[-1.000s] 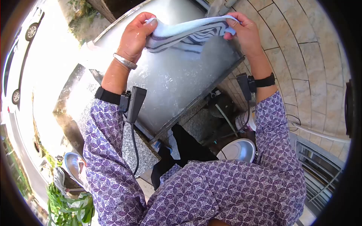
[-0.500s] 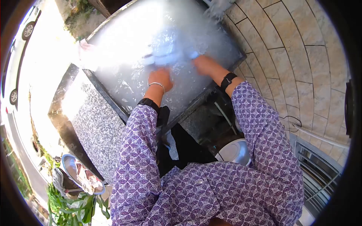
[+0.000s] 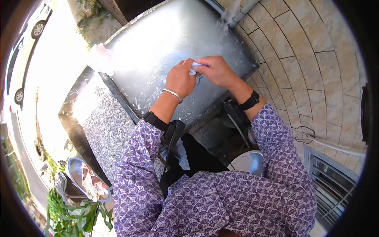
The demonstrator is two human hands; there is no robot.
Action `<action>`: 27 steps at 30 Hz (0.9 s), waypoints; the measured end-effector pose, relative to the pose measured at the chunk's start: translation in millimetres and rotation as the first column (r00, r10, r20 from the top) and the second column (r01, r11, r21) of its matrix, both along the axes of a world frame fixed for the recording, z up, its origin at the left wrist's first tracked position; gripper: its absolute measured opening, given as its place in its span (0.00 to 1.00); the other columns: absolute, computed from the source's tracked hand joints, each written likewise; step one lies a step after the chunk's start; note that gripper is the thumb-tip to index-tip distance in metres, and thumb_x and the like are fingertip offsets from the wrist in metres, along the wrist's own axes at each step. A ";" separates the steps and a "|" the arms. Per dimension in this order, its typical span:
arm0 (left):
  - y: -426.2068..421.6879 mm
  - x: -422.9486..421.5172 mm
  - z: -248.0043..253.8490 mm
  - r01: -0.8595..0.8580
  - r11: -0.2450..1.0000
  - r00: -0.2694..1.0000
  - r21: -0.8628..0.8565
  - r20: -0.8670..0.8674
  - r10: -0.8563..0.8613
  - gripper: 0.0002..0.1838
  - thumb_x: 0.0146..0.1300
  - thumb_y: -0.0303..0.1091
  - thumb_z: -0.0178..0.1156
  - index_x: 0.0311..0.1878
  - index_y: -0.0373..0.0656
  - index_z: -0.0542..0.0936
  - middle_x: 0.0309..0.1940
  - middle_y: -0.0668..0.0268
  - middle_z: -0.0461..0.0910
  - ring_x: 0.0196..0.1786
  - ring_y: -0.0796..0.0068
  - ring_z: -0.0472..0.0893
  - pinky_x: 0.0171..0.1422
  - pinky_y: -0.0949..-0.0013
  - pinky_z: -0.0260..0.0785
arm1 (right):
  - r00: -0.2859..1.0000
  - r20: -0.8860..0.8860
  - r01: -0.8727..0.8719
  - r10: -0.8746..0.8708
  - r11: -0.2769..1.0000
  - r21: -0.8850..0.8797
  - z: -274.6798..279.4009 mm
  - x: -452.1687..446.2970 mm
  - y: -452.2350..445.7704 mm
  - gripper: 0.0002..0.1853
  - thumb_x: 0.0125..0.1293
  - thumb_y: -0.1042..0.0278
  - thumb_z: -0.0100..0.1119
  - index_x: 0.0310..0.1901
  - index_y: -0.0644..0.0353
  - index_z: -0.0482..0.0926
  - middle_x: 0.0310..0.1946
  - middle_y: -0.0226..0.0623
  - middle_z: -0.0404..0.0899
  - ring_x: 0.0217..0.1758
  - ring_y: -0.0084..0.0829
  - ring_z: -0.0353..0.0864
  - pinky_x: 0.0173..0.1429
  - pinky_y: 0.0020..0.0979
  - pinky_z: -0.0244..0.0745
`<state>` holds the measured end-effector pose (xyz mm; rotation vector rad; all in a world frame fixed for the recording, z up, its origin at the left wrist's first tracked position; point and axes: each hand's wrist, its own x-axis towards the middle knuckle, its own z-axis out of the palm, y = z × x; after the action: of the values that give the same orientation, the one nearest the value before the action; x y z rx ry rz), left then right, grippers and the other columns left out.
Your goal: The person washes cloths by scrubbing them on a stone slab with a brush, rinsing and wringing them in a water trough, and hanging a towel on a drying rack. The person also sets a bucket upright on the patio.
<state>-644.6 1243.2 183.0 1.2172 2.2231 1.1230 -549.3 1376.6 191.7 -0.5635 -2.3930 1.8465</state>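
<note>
Item 1: pale blue-white wet cloth (image 3: 194, 71), qty 1, bunched small, held betw. both hands above the water; part of it hidden by fingers, full extent can't be told. L hand (image 3: 181, 81): clenched on cloth, back of hand up, plain silver-coloured bangle (image 3: 173, 95) at wrist, black strap (image 3: 154, 121) w/ black box-shaped device on forearm. R hand (image 3: 218, 72): thumb & fingers pinching same cloth, just beside L hand; black strap at wrist too. Sleeves (image 3: 136, 158): long, purple-&-white leaf-patterned fabric. Lg. rectangular grey tank (image 3: 118, 96), full of cloudy water, under both hands. Pale pink cloth (image 3: 100, 55), at tank's far L corner. Grey pipe (image 3: 245, 11), at tank's far R corner, water splashing nr. it. Speckled grey granite bench (image 3: 102, 126), L of tank, adjoining. Blue-rimmed oval basin (image 3: 73, 173), lower L, holding crumpled pinkish-white cloths (image 3: 92, 185). Green leafy plant (image 3: 65, 211), nr. basin. Round white-&-silver bowl (image 3: 244, 162), low, below R forearm, partly hidden by clothing. Beige tiles (image 3: 304, 59), R side, w/ white hose (image 3: 335, 145) & grey metal grille (image 3: 329, 177). Lt.-coloured vehicle (image 3: 27, 55), far L, well apart.
</note>
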 end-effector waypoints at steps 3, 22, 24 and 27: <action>-13.9 -13.7 23.4 -0.081 0.989 0.995 -0.123 -0.059 0.075 0.13 0.55 0.30 0.62 0.43 0.39 0.76 0.35 0.52 0.81 0.36 0.53 0.80 0.42 0.59 0.71 | 0.993 0.020 0.112 -0.112 0.994 0.006 -16.2 3.1 3.7 0.12 0.59 0.67 0.60 0.44 0.60 0.82 0.30 0.38 0.81 0.31 0.28 0.80 0.38 0.27 0.73; -261.5 -14.6 105.4 -0.934 0.215 0.324 0.286 0.931 0.170 0.19 0.68 0.30 0.51 0.59 0.33 0.67 0.56 0.53 0.73 0.59 0.59 0.74 0.64 0.56 0.66 | 0.926 0.300 0.067 0.230 0.681 -0.729 -16.1 -72.2 -111.3 0.13 0.63 0.63 0.57 0.41 0.65 0.80 0.34 0.39 0.81 0.35 0.40 0.83 0.41 0.34 0.79; -298.6 4.6 70.4 -0.985 0.100 0.163 0.142 0.954 0.251 0.18 0.67 0.32 0.54 0.57 0.35 0.69 0.54 0.55 0.74 0.57 0.60 0.75 0.62 0.56 0.68 | 0.853 0.271 -0.353 0.446 0.876 -0.328 -11.2 -104.9 -166.8 0.14 0.67 0.64 0.53 0.46 0.65 0.80 0.35 0.39 0.83 0.39 0.33 0.84 0.43 0.29 0.78; -354.3 39.1 55.8 -0.991 0.033 0.131 0.127 0.955 0.265 0.18 0.68 0.35 0.54 0.56 0.36 0.69 0.54 0.55 0.74 0.57 0.59 0.75 0.62 0.55 0.67 | 0.913 0.135 -0.396 0.384 0.915 0.073 -31.3 -155.8 -213.2 0.15 0.66 0.62 0.55 0.48 0.64 0.81 0.36 0.40 0.84 0.41 0.34 0.84 0.44 0.30 0.78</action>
<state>-605.5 888.9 238.8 -0.7170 1.3777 2.6892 -705.1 1163.4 160.4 -0.1964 -2.8294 1.8577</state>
